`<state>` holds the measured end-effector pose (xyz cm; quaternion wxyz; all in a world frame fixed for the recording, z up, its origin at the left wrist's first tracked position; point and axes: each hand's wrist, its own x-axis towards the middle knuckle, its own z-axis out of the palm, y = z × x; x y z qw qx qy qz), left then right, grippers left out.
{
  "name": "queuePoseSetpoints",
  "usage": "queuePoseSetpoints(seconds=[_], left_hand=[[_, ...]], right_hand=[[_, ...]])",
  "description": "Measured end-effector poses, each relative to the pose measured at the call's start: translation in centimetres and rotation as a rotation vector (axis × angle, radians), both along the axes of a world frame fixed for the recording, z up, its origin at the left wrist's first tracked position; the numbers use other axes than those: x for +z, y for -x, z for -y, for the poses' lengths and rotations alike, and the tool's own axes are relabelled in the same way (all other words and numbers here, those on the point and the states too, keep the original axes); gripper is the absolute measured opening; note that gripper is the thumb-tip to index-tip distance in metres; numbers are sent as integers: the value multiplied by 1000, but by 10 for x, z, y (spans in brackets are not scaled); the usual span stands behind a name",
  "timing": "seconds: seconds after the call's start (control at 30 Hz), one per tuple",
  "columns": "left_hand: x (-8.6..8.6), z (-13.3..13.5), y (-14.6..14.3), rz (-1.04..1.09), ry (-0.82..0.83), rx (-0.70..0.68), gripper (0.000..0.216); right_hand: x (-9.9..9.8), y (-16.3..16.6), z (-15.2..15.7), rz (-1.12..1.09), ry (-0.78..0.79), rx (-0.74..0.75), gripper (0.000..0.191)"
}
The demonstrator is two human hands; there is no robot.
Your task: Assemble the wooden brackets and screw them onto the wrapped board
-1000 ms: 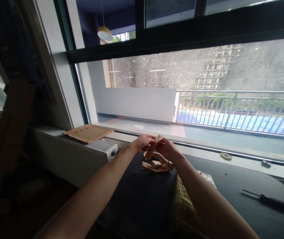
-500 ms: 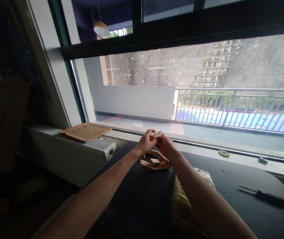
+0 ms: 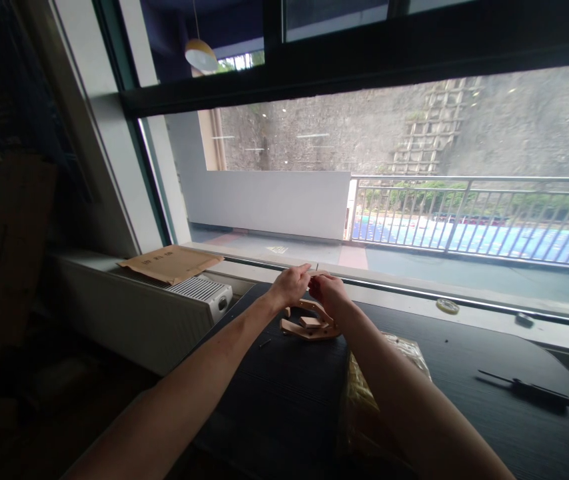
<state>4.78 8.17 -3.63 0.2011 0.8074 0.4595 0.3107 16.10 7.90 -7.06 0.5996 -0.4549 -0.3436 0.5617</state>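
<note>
At 12 o'clock from the curved wooden parts [image 3: 304, 333], your left hand [image 3: 292, 285]: grasping a small wooden piece [image 3: 320, 273]
Your right hand [image 3: 329, 291]: grasping that piece too
Screwdriver [image 3: 539, 393]: at 4 o'clock, on black table [image 3: 274, 400]

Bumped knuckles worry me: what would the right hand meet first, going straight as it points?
The right hand would probably meet the left hand, past the small pale wooden piece between them; depth is unclear.

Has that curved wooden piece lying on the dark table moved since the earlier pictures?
No. Judged against the white radiator, the curved wooden piece lies where it did, shifted neither left nor right; the whole view slipped slightly as the camera moved.
</note>
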Motion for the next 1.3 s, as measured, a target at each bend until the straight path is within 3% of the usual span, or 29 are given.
queuePoseSetpoints(seconds=[0.37,0.53,0.77,1.3], left_hand=[[-2,-5,7,35,66,1,51],[-1,-4,9,85,52,8,58],[-8,-8,8,60,8,-49,51],[-11,0,11,-230,-136,8,53]], right_hand=[[1,1,7,88,-9,7,33],[-1,4,4,25,-36,9,32],[-5,7,-4,-99,-61,51,34],[-22,6,-15,-79,-36,88,32]])
